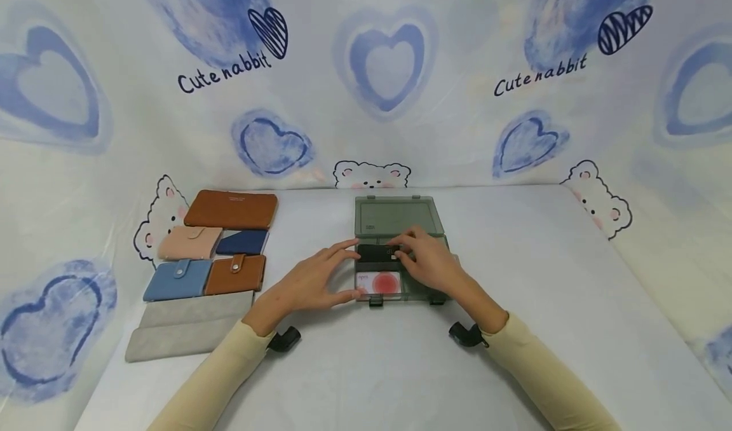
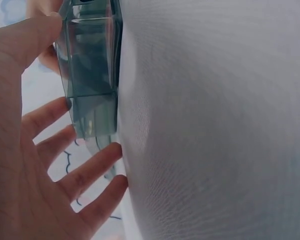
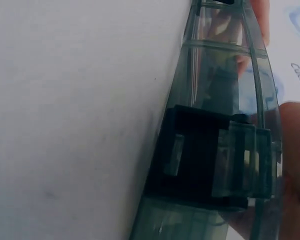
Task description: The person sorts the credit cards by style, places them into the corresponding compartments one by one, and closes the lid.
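A green see-through plastic box [image 1: 400, 218] stands on the table with its lid tipped back. A black card [image 1: 374, 253] lies at its upper left compartment, and a white card with a red circle [image 1: 386, 283] lies in the lower left one. My right hand [image 1: 429, 262] reaches over the box and pinches the black card's right end between thumb and fingers. My left hand [image 1: 311, 278] spreads along the box's left side, fingertips and thumb touching its edge, also in the left wrist view. The right wrist view shows the box's dark latch [image 3: 195, 155]; the right fingers are mostly hidden there.
At the left lie a long brown wallet [image 1: 231, 210], a pink card holder [image 1: 190, 243], a navy one [image 1: 243, 242], a blue one [image 1: 177, 280], a small brown one [image 1: 236, 274] and a grey folded case [image 1: 189, 323]. A printed cloth [image 1: 446, 132] hangs behind.
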The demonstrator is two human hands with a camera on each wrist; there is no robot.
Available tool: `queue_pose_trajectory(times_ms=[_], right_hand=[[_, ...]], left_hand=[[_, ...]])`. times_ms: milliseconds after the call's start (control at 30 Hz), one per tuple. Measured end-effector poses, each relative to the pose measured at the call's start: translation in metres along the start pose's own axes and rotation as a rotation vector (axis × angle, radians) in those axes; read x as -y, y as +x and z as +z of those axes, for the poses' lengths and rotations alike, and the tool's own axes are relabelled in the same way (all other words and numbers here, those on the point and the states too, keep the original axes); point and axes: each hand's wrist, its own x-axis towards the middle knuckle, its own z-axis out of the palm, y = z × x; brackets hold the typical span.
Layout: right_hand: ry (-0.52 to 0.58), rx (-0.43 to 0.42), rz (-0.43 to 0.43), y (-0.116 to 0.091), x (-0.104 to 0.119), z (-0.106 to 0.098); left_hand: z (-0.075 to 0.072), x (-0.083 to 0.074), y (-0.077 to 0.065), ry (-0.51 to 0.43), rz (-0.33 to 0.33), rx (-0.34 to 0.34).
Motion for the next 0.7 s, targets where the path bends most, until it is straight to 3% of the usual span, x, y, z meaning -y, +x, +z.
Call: queue_pose_trajectory(times_ms=[300,500,600,700], right_hand=[[-0.181,0.025,-0.034,-0.002,0.005,0.001],[-0.289,0.160,-0.063,-0.005,0.002,-0.002],[-0.233,0.243,-0.075,-0.005,0.001,-0.013],[-0.098,0.245,-0.061,-0.001,-0.006,-0.035]], left_hand=[[-0.004,0.000,0.003,-0.006,-0.005,0.023],[-0.010,-0.008,0.004,-0.061,-0.017,0.086],[-0.022,-0.019,0.003,-0.098,-0.047,0.099],[-0.039,-0.027,0.007,-0.167,-0.097,0.044]])
